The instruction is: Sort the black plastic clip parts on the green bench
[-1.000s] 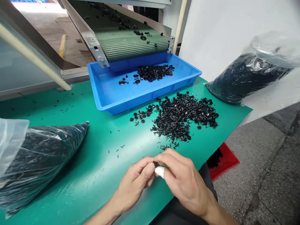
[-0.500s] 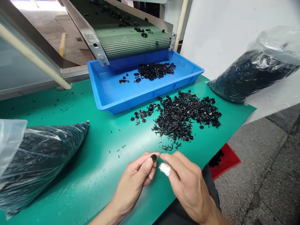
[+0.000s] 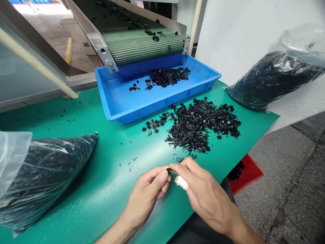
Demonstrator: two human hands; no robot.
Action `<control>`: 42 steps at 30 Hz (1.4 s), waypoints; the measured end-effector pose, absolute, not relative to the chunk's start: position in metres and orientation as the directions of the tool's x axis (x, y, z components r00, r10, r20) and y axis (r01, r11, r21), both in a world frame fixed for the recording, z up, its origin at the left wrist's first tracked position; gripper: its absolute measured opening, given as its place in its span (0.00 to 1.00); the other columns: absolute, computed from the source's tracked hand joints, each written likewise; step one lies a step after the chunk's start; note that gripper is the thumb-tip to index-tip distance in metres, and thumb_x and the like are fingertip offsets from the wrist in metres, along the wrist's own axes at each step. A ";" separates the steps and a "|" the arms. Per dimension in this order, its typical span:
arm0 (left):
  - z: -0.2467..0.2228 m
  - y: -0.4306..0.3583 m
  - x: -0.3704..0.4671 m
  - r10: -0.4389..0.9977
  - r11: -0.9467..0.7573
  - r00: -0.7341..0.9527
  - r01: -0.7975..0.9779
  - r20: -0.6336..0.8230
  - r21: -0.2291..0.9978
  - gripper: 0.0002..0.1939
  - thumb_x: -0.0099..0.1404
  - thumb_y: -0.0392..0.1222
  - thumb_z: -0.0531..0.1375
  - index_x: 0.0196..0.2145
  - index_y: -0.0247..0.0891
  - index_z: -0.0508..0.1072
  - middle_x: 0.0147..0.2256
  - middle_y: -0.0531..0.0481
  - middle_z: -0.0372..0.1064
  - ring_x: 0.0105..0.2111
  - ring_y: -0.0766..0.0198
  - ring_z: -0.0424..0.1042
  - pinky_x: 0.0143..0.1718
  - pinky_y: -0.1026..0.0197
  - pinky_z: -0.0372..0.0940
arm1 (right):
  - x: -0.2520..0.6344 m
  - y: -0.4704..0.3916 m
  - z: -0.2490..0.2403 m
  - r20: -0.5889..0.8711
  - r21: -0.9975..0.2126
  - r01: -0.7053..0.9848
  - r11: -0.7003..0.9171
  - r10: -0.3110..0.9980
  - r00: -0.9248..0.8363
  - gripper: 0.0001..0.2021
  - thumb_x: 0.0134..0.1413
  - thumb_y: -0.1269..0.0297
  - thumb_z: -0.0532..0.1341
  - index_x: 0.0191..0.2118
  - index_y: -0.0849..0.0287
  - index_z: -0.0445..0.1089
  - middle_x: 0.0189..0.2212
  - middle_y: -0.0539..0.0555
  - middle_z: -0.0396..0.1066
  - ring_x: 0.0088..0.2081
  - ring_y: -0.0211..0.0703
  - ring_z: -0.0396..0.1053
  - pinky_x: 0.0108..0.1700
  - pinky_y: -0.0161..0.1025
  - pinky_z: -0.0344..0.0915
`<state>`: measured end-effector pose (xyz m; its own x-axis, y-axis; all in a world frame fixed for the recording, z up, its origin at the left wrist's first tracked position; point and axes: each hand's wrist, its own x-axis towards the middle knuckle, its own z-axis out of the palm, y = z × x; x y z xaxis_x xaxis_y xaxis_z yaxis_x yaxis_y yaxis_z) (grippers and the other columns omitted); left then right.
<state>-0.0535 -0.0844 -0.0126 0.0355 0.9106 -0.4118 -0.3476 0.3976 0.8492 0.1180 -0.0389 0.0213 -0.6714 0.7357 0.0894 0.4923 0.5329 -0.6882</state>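
My left hand (image 3: 149,189) pinches a small black round plastic part (image 3: 169,171) between thumb and forefinger, its edge mostly hidden by the fingers. My right hand (image 3: 200,188) is closed in from the right, its forefinger tip touching that part. White tape wraps the right thumb, which sits just below the forefinger. Something thin shows under that forefinger, but I cannot make out what it is. Just beyond both hands lies a large heap of small black plastic parts (image 3: 195,125) on the green table top (image 3: 111,176).
A blue tray (image 3: 142,113) with black parts stands under the end of a green conveyor belt (image 3: 144,47). Filled plastic bags stand at left (image 3: 50,169) and right (image 3: 276,78). A red bin (image 3: 250,173) is below the table's right edge. Black scraps are scattered about.
My right forefinger has come onto the black part, and the right fingers are more curled. The part has turned, so its round face shows less. My left hand stays nearly in place.
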 end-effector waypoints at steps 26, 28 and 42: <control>-0.022 -0.094 -0.048 0.904 0.385 -0.101 -0.229 -0.415 0.894 0.18 0.64 0.52 0.61 0.46 0.39 0.77 0.24 0.55 0.63 0.23 0.69 0.55 0.23 0.64 0.50 | 0.102 -0.057 -0.002 0.251 -0.356 0.675 0.646 0.762 -0.597 0.13 0.60 0.79 0.48 0.39 0.59 0.67 0.28 0.52 0.66 0.31 0.46 0.62 0.34 0.41 0.53; -0.022 -0.095 -0.048 0.902 0.389 -0.134 -0.164 -0.411 0.907 0.19 0.63 0.53 0.61 0.46 0.39 0.76 0.22 0.57 0.61 0.23 0.68 0.56 0.23 0.64 0.51 | 0.101 -0.058 -0.001 0.232 -0.384 0.678 0.627 0.776 -0.587 0.14 0.59 0.80 0.48 0.37 0.58 0.66 0.28 0.52 0.66 0.31 0.45 0.63 0.34 0.41 0.52; -0.017 -0.088 -0.047 0.885 0.391 -0.130 -0.318 -0.448 0.864 0.12 0.66 0.50 0.59 0.41 0.40 0.72 0.23 0.57 0.62 0.20 0.70 0.51 0.19 0.67 0.47 | 0.117 -0.025 -0.001 -0.177 -0.768 0.602 0.218 0.831 -0.527 0.12 0.59 0.78 0.50 0.36 0.56 0.67 0.24 0.44 0.70 0.28 0.36 0.65 0.33 0.33 0.55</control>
